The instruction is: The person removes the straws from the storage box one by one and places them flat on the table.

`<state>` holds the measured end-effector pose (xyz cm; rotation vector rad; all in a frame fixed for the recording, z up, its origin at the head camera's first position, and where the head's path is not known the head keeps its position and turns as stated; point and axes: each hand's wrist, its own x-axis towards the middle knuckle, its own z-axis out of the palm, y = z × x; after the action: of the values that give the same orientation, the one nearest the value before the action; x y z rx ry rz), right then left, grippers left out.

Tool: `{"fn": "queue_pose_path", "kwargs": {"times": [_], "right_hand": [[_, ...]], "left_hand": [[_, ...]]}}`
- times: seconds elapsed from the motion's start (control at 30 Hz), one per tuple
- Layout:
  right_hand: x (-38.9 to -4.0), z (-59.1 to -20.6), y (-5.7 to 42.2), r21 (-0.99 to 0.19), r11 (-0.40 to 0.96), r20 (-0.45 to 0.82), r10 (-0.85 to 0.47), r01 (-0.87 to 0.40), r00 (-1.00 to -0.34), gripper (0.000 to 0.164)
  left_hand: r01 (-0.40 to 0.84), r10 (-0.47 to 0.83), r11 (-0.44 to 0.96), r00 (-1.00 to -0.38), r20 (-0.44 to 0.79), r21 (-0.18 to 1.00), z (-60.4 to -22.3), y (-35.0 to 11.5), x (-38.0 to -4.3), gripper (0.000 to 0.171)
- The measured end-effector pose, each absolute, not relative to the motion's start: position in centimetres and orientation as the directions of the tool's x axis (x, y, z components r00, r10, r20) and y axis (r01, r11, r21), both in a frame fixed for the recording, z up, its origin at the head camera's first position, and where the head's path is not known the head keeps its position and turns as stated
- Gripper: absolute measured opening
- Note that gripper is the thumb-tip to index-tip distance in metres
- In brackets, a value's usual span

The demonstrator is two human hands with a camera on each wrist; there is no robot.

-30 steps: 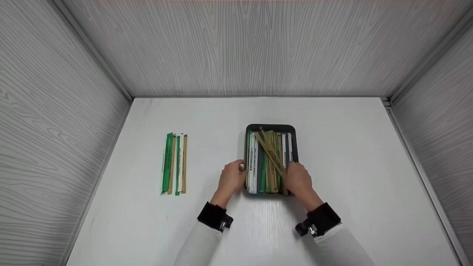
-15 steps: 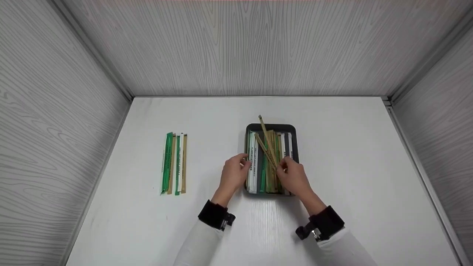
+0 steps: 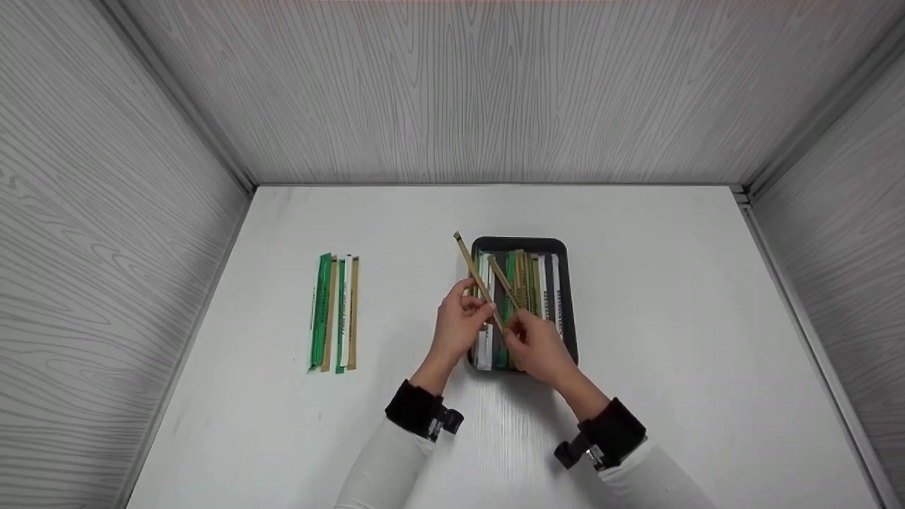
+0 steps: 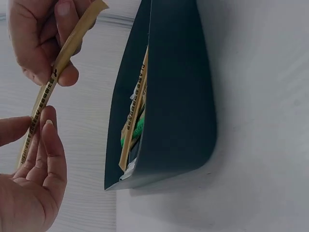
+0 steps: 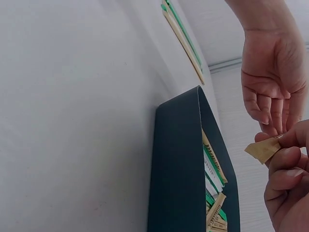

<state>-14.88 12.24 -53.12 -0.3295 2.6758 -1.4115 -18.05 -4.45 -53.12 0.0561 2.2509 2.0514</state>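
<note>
A slim brown paper-wrapped straw [image 3: 469, 260] with dark print slants above the bin's left side. My left hand [image 3: 456, 326] pinches it partway along, thumb on one side and fingers on the other, as the left wrist view shows. Near its lower end, my right hand [image 3: 541, 348] pinches it too; the flat brown end [image 5: 263, 150] sticks out past those fingers in the right wrist view. Below both hands stands a dark bin [image 4: 181, 92] full of wrapped straws in white, green and brown. One brown straw [image 4: 135, 111] lies slanted over the others in it.
To the left on the white table [image 3: 672, 297], several wrapped straws lie side by side, among them a wide green one [image 3: 322, 311] and a brown one [image 3: 353, 311]. Grey wood-grain panels [image 3: 452, 92] enclose the table at the back and sides.
My right hand has lifted the brown straw off the pile and carried it left. My left hand has left the bin's rim, moved up and right, and now pinches the same straw.
</note>
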Motion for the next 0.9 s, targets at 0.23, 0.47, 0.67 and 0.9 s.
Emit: {"fn": "queue_pose_path", "kwargs": {"times": [0.23, 0.47, 0.67, 0.9], "right_hand": [[-15.3, -53.6, 12.7, -0.801, 0.578, 0.000, -0.263, -0.158, -0.965, 0.013], [-16.0, -54.1, 14.3, -0.691, 0.713, -0.021, -0.189, -0.122, -0.982, 0.030], [-16.2, -55.0, 15.3, -0.616, 0.781, -0.053, -0.170, -0.102, -0.984, 0.034], [-16.3, -56.1, 15.6, -0.492, 0.860, -0.079, -0.196, -0.133, -0.977, 0.037]], "left_hand": [[-0.035, 0.048, 0.112, -0.998, -0.041, 0.993, -53.0, -5.3, -18.1, 0.047], [-0.011, -0.092, 0.178, -0.996, 0.005, 0.984, -53.4, -9.1, -18.5, 0.035], [-0.051, -0.163, 0.407, -0.986, 0.018, 0.912, -54.1, -13.7, -18.6, 0.030], [-0.148, -0.206, 0.790, -0.978, 0.029, 0.595, -55.5, -18.6, -18.9, 0.026]]}}
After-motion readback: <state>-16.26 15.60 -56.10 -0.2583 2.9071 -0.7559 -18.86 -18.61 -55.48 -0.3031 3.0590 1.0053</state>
